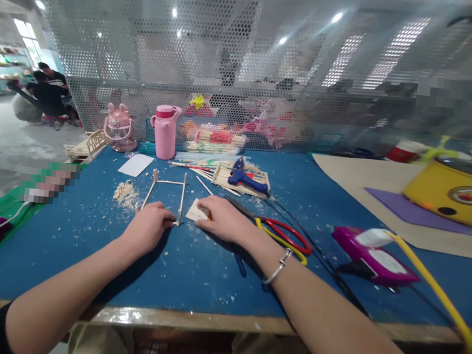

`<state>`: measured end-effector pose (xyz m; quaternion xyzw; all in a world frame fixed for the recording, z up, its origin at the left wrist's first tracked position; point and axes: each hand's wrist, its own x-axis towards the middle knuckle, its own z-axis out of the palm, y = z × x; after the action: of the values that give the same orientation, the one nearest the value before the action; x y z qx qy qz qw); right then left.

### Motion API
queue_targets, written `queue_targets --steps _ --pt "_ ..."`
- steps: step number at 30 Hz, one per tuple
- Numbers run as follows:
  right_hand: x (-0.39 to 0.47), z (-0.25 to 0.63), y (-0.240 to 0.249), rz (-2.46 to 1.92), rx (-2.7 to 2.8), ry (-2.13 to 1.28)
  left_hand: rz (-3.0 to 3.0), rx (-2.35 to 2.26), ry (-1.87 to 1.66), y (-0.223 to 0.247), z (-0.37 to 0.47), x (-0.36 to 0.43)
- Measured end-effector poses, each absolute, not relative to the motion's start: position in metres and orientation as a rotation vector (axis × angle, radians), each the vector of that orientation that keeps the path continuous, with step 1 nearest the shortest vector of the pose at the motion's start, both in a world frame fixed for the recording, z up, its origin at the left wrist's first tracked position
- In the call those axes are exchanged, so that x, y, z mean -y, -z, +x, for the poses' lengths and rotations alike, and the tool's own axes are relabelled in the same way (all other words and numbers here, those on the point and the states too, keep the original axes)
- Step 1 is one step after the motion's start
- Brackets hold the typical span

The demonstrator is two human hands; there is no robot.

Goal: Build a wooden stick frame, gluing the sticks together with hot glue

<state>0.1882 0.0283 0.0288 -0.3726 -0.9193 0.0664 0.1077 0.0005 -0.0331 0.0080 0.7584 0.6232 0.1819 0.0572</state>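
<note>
A frame of thin wooden sticks (170,182) lies on the blue table, with short upright pieces at its corners. My left hand (149,228) is closed at its near side, fingertips at the near right corner. My right hand (225,219) is closed on a small pale card (193,212) just right of the frame; the fingers cover part of it. Beyond my right wrist lie scissors (287,234) with red and yellow handles. A blue glue gun (246,179) rests on a tray-like stick piece (221,175) farther back.
Wood crumbs (126,194) lie left of the frame, near a white paper (135,165). A pink bottle (166,135) and a clear pink jug (118,129) stand behind. At right are a purple power strip (374,258), its yellow cable, and a yellow pot (464,191).
</note>
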Motion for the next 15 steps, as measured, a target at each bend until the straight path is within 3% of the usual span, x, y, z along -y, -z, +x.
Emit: queue_targets --steps 8,15 --pt "-0.03 0.191 -0.029 -1.174 2.67 -0.347 2.533 -1.642 -0.462 -0.007 -0.012 0.03" --pt "-0.029 0.201 -0.043 -1.244 2.681 -0.319 2.354 -1.698 -0.539 -0.019 -0.022 0.023"
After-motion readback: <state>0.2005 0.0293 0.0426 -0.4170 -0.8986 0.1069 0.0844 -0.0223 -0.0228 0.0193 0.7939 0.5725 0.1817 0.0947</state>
